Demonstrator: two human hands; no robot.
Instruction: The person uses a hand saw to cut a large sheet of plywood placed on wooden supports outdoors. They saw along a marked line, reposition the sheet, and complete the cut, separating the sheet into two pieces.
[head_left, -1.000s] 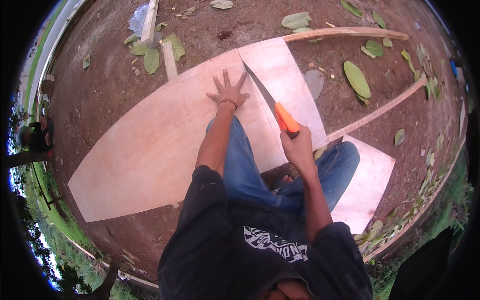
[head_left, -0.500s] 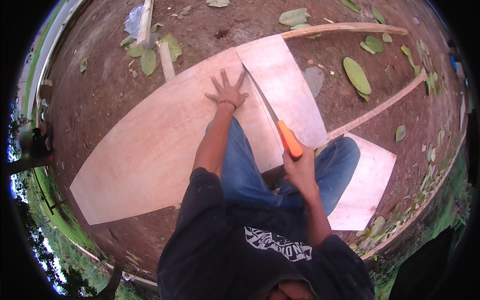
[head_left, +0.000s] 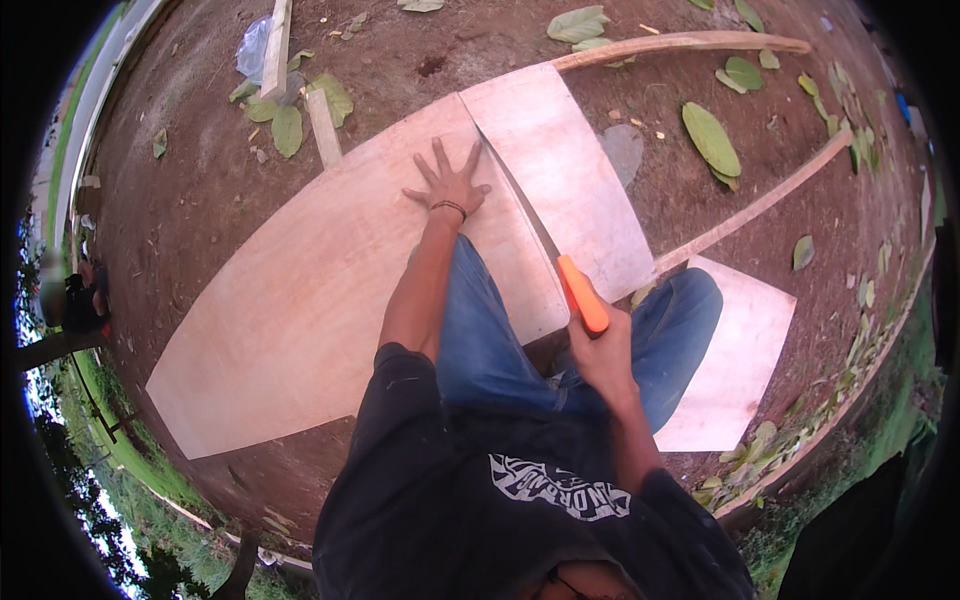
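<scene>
A pale plywood sheet (head_left: pixel 290 300) lies across wooden strips on the ground, my left knee resting over its near edge. My left hand (head_left: pixel 450 183) presses flat on it with the fingers spread, just left of a cut line. In my right hand (head_left: pixel 603 350) is the orange handle of a handsaw (head_left: pixel 583 293). Its thin blade slants up and left along the line, the tip end meeting the sheet near a dark gap at the far part of the cut. To the right of the blade lies the narrower section of the sheet (head_left: pixel 580 170).
Two wooden strips, a far one (head_left: pixel 690 42) and a nearer one (head_left: pixel 760 205), stick out to the right. A smaller plywood piece (head_left: pixel 735 350) lies beyond my right knee. Wood offcuts (head_left: pixel 325 128), a clear plastic bag (head_left: pixel 254 50) and large green leaves (head_left: pixel 711 140) lie on brown soil.
My right hand and the saw have drawn slightly back toward me. The left hand stays spread on the plywood. The whole view has shifted a little.
</scene>
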